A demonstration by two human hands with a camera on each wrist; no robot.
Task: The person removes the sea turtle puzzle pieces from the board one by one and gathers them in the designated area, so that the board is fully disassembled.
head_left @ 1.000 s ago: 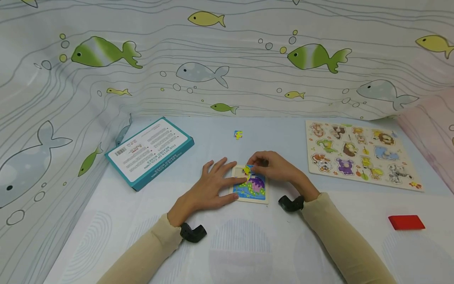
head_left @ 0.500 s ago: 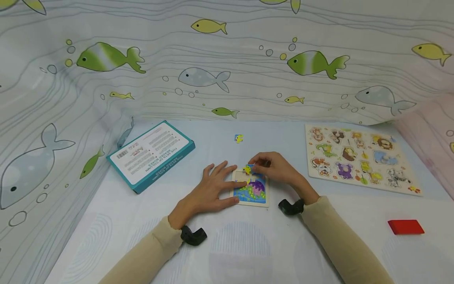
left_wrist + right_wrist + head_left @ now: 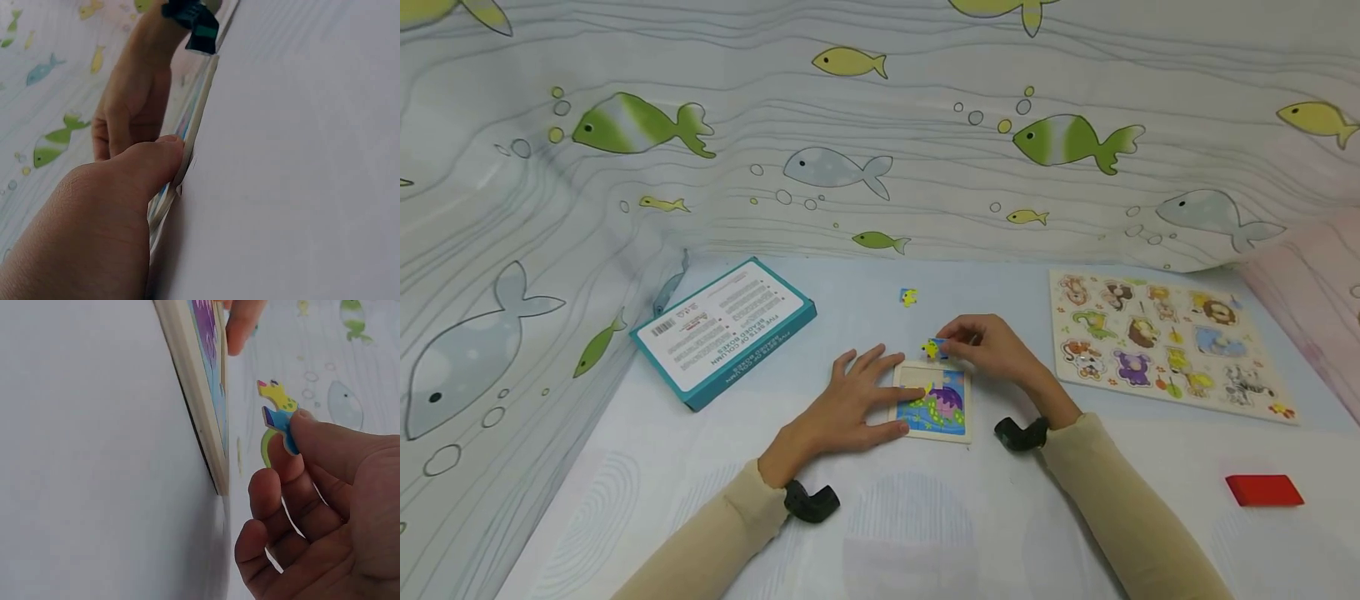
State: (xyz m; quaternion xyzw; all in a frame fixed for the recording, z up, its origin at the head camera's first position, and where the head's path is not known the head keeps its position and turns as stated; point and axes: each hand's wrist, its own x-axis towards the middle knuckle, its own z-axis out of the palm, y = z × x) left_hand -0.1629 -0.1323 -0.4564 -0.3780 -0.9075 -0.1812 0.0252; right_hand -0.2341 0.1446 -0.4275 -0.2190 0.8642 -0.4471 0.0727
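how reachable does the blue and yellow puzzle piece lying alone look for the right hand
Probably yes: nothing visible stands between the right hand and the lone piece, though that hand pinches another blue and yellow puzzle piece.

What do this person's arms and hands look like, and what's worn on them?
Both long sleeves are plain beige and end near the wrists. A black, elbow-shaped device sits at each wrist. The left hand and right hand are bare, without gloves.

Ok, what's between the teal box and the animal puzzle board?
The head view shows a loose jigsaw piece, the left hand touching the small framed jigsaw, and the right hand pinching a second jigsaw piece.
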